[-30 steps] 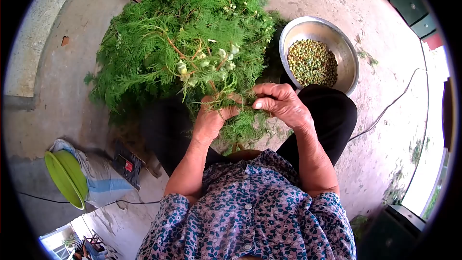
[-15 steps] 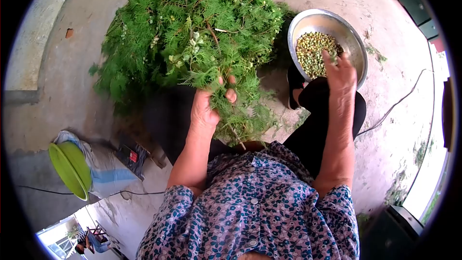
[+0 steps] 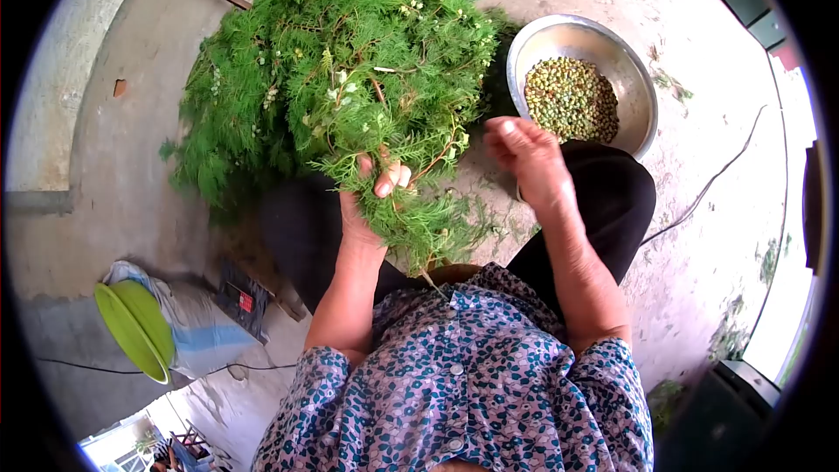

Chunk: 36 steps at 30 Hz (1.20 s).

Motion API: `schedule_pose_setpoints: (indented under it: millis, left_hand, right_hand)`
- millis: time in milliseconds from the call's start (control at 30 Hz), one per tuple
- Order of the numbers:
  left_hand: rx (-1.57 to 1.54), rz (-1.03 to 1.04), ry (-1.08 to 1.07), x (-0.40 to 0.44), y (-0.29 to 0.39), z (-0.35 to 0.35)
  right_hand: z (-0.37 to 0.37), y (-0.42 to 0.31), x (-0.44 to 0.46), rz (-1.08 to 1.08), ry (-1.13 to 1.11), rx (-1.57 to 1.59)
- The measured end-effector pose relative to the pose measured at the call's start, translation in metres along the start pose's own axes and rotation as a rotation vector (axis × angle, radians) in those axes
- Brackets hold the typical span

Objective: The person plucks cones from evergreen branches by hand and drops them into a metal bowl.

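holding a leafy green branch (image 3: 374, 127) in the left hand (image 3: 365, 201), with fingers curled around the stem and sprigs spilling over and below the knuckles. lifting the right hand (image 3: 531, 162) just beside the branch, apart from it, between the foliage and the metal bowl (image 3: 644, 87). curling the right fingers inward to a narrow shape, with the thumb lying near them; too blurred to tell as fully closed or slightly parted, and cannot tell of anything held inside. keeping the branch low over the lap, in front of the near edge of the big pile of greenery (image 3: 297, 44), with pale buds (image 3: 341, 92) showing among the leaves. resting upright on the floor (image 3: 690, 140), to the right of the pile: the bowl, partly filled with small round green and yellowish seeds (image 3: 570, 98), heaped toward the near side. bending the knees in dark trousers (image 3: 612, 201) on both sides of the branch, below a flowered shirt (image 3: 454, 367). at the left, leaning on its side against a grey and blue sack (image 3: 205, 332): a lime-green tub (image 3: 131, 328). beside the sack, near the left leg: a dark bag (image 3: 240, 301). crossing the floor at the right: a thin black cable (image 3: 708, 188).
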State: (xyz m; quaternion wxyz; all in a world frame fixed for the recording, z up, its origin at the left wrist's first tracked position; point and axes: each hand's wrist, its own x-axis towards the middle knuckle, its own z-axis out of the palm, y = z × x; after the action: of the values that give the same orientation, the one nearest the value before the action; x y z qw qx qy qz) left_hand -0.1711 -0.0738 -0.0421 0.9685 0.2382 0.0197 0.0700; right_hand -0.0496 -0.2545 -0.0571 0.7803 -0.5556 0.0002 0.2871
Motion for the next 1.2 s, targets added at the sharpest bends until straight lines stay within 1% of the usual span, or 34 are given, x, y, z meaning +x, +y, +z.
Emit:
schedule_pose_setpoints:
  millis: [33, 100, 133, 233, 367, 467, 500, 567, 633, 700, 733, 767, 833, 867, 900, 967, 1000, 1033, 1100, 1167, 1200]
  left_hand:
    - [-0.001, -0.003, -0.005, 0.0, -0.001, -0.002]
    - [0.036, 0.036, 0.026, -0.002, -0.001, -0.006]
    - [0.028, 0.024, 0.027, -0.003, -0.001, -0.006]
    - [0.043, 0.045, 0.023, -0.003, 0.0, 0.0]
    - [0.067, -0.015, 0.041, -0.004, 0.003, -0.002]
    - [0.055, -0.063, 0.07, -0.007, 0.005, -0.002]
    - [0.055, -0.062, 0.069, -0.007, 0.005, 0.0]
    - [0.067, -0.05, 0.147, -0.008, 0.004, 0.005]
    - [0.064, -0.041, 0.116, -0.01, 0.004, 0.006]
    - [0.062, -0.033, 0.085, -0.01, 0.004, 0.007]
    - [0.056, -0.016, 0.099, -0.01, 0.004, 0.008]
    - [0.05, 0.0, 0.112, -0.01, 0.003, 0.009]
    - [0.03, -0.033, 0.103, -0.01, 0.0, 0.008]
    - [0.01, -0.064, 0.095, -0.01, -0.001, 0.008]
    - [0.01, -0.065, 0.095, -0.011, 0.0, 0.006]
    - [0.034, 0.004, 0.086, -0.014, 0.004, 0.003]
    - [0.055, 0.028, 0.1, -0.016, 0.006, 0.011]
    - [0.07, 0.016, 0.127, -0.014, 0.008, 0.004]
    - [0.047, 0.002, 0.113, -0.015, 0.009, 0.0]
    - [0.051, 0.016, 0.101, -0.014, 0.007, 0.001]
    - [0.057, 0.028, 0.091, -0.013, 0.007, 0.001]
  right_hand:
    - [0.009, -0.002, -0.006, -0.013, -0.06, -0.013]
    - [0.018, 0.001, -0.009, 0.045, -0.088, 0.024]
    - [0.02, -0.001, -0.01, 0.095, -0.136, 0.02]
    - [0.022, 0.008, -0.01, 0.045, -0.202, 0.065]
    - [0.028, 0.005, -0.012, -0.012, -0.143, 0.054]
    - [0.033, 0.002, -0.013, 0.043, -0.105, 0.196]
    - [0.031, 0.004, -0.012, 0.042, -0.105, 0.195]
    - [0.026, 0.011, -0.009, 0.077, -0.183, 0.185]
    - [0.029, 0.011, -0.009, 0.066, -0.165, 0.198]
    - [0.031, 0.015, -0.008, -0.079, -0.061, 0.14]
    - [0.036, 0.012, -0.01, -0.1, 0.028, 0.104]
    - [0.036, 0.016, -0.008, -0.102, 0.029, 0.103]
    - [0.035, 0.026, -0.003, -0.361, 0.111, -0.056]
    - [0.032, 0.026, -0.003, -0.387, 0.139, -0.172]
    - [0.027, 0.022, -0.002, -0.388, 0.14, -0.172]
    - [0.011, 0.009, 0.007, -0.464, 0.336, -0.357]
    - [-0.002, 0.012, 0.015, -0.336, 0.322, -0.096]
    - [-0.009, 0.01, 0.017, -0.271, 0.252, 0.102]
    - [-0.012, 0.015, 0.016, -0.153, 0.147, 0.329]
    - [-0.007, 0.017, 0.009, 0.115, 0.097, 0.504]
    - [-0.004, 0.021, 0.008, 0.191, 0.042, 0.503]
